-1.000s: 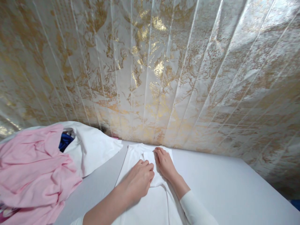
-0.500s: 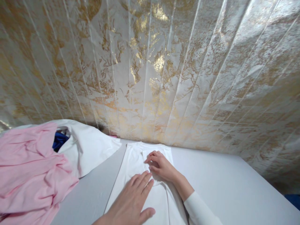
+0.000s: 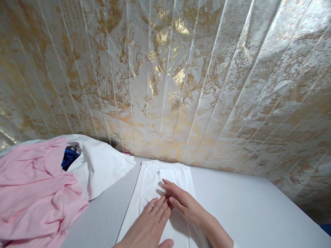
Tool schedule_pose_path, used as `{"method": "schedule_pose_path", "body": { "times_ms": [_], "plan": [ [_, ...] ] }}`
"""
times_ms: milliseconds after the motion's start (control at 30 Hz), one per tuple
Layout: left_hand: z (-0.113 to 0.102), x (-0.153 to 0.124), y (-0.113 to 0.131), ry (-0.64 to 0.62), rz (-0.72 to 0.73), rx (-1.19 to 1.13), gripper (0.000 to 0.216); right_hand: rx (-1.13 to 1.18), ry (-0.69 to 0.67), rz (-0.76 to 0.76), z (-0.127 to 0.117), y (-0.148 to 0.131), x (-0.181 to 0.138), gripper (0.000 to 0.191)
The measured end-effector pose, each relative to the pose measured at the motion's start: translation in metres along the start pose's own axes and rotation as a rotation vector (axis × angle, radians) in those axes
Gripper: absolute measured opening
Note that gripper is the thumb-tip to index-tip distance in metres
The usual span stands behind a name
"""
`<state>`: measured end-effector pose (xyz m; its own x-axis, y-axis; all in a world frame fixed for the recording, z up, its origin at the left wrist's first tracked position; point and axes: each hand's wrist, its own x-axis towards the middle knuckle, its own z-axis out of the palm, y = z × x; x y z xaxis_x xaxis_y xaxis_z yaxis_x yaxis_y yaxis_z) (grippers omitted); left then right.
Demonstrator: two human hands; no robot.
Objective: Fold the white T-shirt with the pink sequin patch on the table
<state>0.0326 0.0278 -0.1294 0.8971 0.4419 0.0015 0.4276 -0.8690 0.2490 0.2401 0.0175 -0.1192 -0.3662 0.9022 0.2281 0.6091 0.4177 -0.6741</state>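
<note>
A white garment [image 3: 148,172], probably a shirt, lies folded lengthwise into a narrow strip, its neckline at the far end. One folded part, likely a sleeve, lies along its upper middle. My left hand [image 3: 152,220] is flat on the garment with its fingers stretched forward. My right hand [image 3: 183,203] is just right of it, fingers extended and partly bent over the cloth, its thumb close to the left fingertips. Neither hand visibly grips the fabric. The cloth under both palms is hidden.
On the left lies a heap of clothes: a pink garment [image 3: 38,189], a white one [image 3: 103,168] and a bit of dark blue cloth [image 3: 69,157]. The pale table [image 3: 245,203] ends at a wall covered in shiny gold-patterned sheeting [image 3: 165,82].
My right hand has come back from the upper part of the garment towards me, and its fingers have straightened beside my left hand. The left hand has shifted slightly. The view has tilted a little.
</note>
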Motion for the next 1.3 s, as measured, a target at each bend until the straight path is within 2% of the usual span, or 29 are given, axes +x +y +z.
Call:
{"method": "schedule_pose_path", "body": {
  "times_ms": [67, 167, 333, 500, 567, 767, 867, 967, 1100, 1200, 1300],
  "plan": [
    [0.000, -0.001, 0.003, -0.003, -0.022, -0.005, 0.070, -0.067, -0.034, -0.013, 0.001, 0.001, -0.001, 0.041],
    [-0.003, 0.000, 0.006, 0.006, -0.020, -0.014, 0.073, -0.253, -0.047, 0.007, -0.003, 0.018, 0.011, 0.044],
    [-0.006, 0.001, 0.005, -0.048, -0.034, 0.005, 0.076, -0.321, 0.049, 0.087, -0.014, 0.051, 0.025, 0.048],
    [0.002, -0.001, 0.004, 0.067, -0.023, 0.013, 0.079, -0.395, 0.066, 0.066, -0.007, 0.060, 0.011, 0.051],
    [0.003, -0.002, 0.004, 0.073, -0.017, 0.014, 0.080, -0.422, 0.096, 0.098, -0.002, 0.062, 0.011, 0.053],
    [-0.005, 0.001, 0.008, 0.019, -0.023, 0.035, 0.078, -0.329, 0.307, 0.134, -0.005, 0.071, 0.020, 0.047],
    [-0.011, 0.014, 0.013, 0.058, 0.002, 0.014, 0.079, -0.255, 0.484, 0.182, -0.016, 0.080, 0.015, 0.045],
    [-0.016, 0.036, 0.011, 0.110, 0.015, -0.025, 0.064, -0.203, 0.591, 0.216, -0.023, 0.087, 0.008, 0.044],
    [-0.018, 0.059, -0.009, 0.138, -0.139, 0.022, 0.051, -0.176, 0.578, 0.231, -0.018, 0.090, 0.006, 0.047],
    [-0.019, 0.062, -0.021, 0.158, -0.228, 0.067, 0.060, -0.182, 0.526, 0.236, -0.011, 0.090, 0.010, 0.042],
    [-0.018, 0.059, -0.021, 0.124, -0.278, 0.078, 0.068, -0.182, 0.524, 0.246, -0.011, 0.093, 0.013, 0.038]
  ]
}}
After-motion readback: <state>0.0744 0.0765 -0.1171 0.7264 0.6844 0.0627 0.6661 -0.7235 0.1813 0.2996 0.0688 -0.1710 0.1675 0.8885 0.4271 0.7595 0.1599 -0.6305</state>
